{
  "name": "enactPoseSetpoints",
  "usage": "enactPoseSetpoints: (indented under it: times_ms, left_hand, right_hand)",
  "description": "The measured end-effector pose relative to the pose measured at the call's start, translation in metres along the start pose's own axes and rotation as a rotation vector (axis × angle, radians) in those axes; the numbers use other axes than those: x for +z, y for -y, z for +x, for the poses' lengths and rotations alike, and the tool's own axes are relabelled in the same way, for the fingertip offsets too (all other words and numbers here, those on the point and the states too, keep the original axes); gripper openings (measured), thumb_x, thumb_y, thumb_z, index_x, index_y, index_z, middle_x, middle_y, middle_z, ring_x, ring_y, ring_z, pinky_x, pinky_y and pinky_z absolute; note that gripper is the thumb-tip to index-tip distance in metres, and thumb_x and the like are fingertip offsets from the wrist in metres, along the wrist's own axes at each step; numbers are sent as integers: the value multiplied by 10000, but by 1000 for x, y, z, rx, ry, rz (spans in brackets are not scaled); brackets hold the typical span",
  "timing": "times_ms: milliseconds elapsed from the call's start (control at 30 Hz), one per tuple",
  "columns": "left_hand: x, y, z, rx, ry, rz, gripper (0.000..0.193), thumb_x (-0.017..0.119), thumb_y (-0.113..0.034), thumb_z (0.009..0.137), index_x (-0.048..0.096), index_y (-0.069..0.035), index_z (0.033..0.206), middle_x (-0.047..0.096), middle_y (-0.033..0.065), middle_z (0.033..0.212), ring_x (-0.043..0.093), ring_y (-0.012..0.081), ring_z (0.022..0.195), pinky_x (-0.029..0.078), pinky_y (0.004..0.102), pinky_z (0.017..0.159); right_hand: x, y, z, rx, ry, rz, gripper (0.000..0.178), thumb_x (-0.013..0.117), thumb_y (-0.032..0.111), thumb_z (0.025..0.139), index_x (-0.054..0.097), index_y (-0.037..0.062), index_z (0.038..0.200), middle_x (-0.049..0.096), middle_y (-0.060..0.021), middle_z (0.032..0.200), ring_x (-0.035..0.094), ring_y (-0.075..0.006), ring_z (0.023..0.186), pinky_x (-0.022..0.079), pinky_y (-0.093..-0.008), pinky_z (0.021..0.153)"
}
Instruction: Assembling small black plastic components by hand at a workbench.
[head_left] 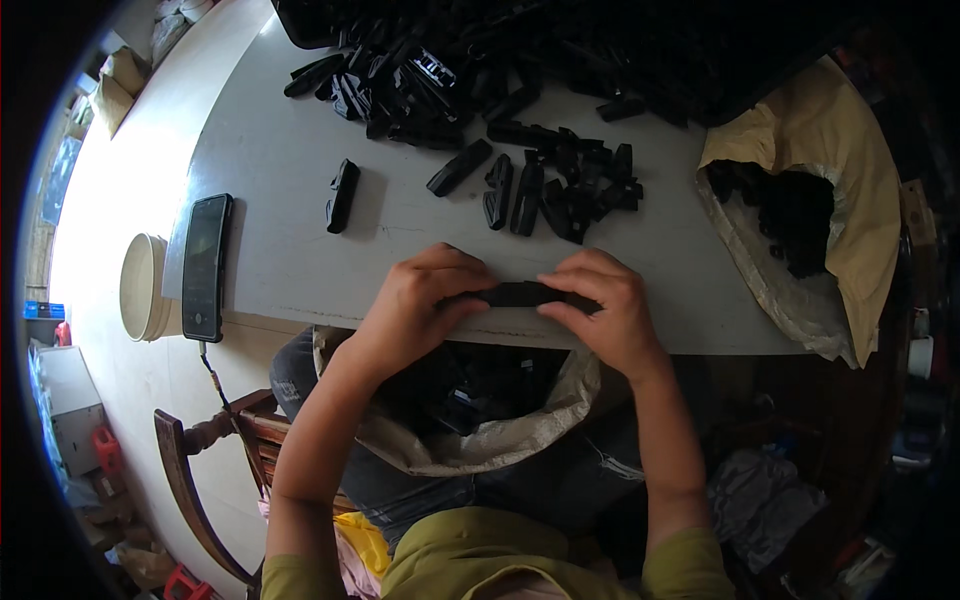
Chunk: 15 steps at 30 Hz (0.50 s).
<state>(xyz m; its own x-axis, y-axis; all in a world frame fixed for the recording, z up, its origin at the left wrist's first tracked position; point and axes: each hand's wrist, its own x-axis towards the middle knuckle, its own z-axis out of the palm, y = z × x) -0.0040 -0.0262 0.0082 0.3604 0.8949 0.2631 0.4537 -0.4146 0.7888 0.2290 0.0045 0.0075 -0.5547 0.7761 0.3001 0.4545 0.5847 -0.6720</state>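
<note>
Between my two hands, just over the table's front edge, lies a long black plastic part (pixel 515 294). My left hand (pixel 425 290) pinches its left end, and my right hand (pixel 605 297) grips the right end with thumb and fingers. The fingers hide both ends, so its exact kind does not show. Beyond my hands several similar black parts (pixel 525 200) rest on the table, beside a small cluster of black pieces (pixel 595 185). One more black part (pixel 342 197) lies alone to the left. Below, an open sack (pixel 500 455) in my lap holds more black pieces.
A big heap of black parts (pixel 430 90) covers the far side of the grey table (pixel 270 240). At the right stands a tan sack (pixel 850 180) with black pieces inside. A phone (pixel 206 265) with a cable is at the left edge, near a cream bucket (pixel 143 287) and a wooden chair (pixel 180 470).
</note>
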Motion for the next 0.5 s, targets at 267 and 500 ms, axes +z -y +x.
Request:
enactPoseSetpoints:
  times_ms: [267,500]
  left_hand:
    - [-3,6,9,37,-64,40,206,704,-53,780,665,-15,978,652,137,931,624,314,868,511,376,783]
    - [8,4,55,-41,-278,434,247,644,-77,787,574,-50,1022,599,128,954,571,355,948,472,430,811]
  right_hand:
    - [7,6,8,32,-148,67,359,789,83,712,679,40,1051,603,-82,960,599,-224,762,510,-323,644]
    - [25,-2,27,138,-277,-468,279,689,33,803,599,62,1065,573,-88,996,641,-308,814,519,-380,668]
